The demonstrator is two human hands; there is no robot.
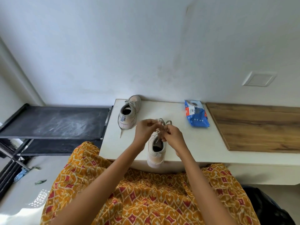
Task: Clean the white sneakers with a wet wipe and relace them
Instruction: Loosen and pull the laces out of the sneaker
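In the head view, the near sneaker point(155, 150) stood on the white table point(178, 143) with its heel over the front edge. Both hands worked above its tongue: the left hand point(144, 129) pinched one end of the lace point(162, 123) and the right hand point(172, 135) pinched the other, fingers curled. The far sneaker point(129, 112) sat near the wall, already laced, one lace end hanging loose. The wipes pack point(196, 115) lay well apart to the right. I judged the step was relacing or tying the near sneaker. The next move probably needed an even pull on both ends, then a knot
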